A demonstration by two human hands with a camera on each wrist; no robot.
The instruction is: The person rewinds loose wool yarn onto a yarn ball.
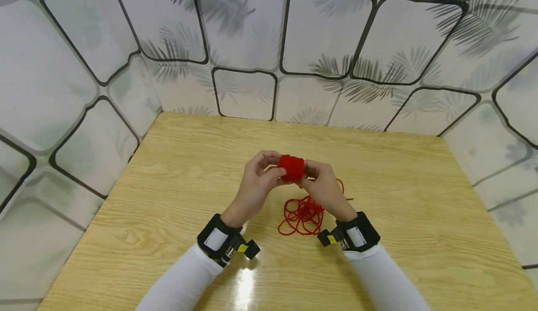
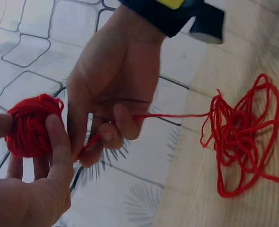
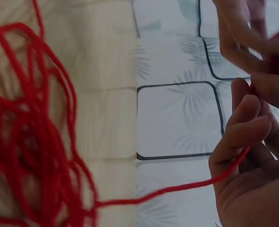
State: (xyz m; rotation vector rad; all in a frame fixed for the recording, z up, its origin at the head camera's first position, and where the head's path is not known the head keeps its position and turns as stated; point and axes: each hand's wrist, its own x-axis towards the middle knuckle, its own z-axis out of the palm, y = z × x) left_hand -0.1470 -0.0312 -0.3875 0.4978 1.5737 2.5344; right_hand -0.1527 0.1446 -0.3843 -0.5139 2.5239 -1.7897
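The left grip [image 1: 257,179], a bare hand, is closed around a ball of red yarn [image 1: 292,168], thumb on the near side and fingers bent about it. The ball is held up above the pale counter [image 1: 201,161]; it is stubby and rounded, more a drum than a sphere, its surface ridged with soft, fuzzy windings laid side by side and crossing in places, with a small loop standing out at one edge. The right grip [image 1: 323,187], just beside the ball, pinches a single strand [image 2: 177,115] between thumb and fingertip, and the thread also runs through the curled lower fingers. From there it stretches, thin and nearly straight, to a loose heap of yarn [image 1: 308,209] lying on the counter below the right wrist, a tangle of limp round loops, dense in the middle and open at the rim. The counter has a smooth, wood-grained surface with a bright glare patch near the person. Behind it hangs a pale covering [image 1: 244,26] printed with rounded dark outlines and feathery grey leaves. Both white sleeves [image 1: 180,278] end at black wrist straps [image 1: 212,229] carrying small boxy cameras [image 1: 252,249]
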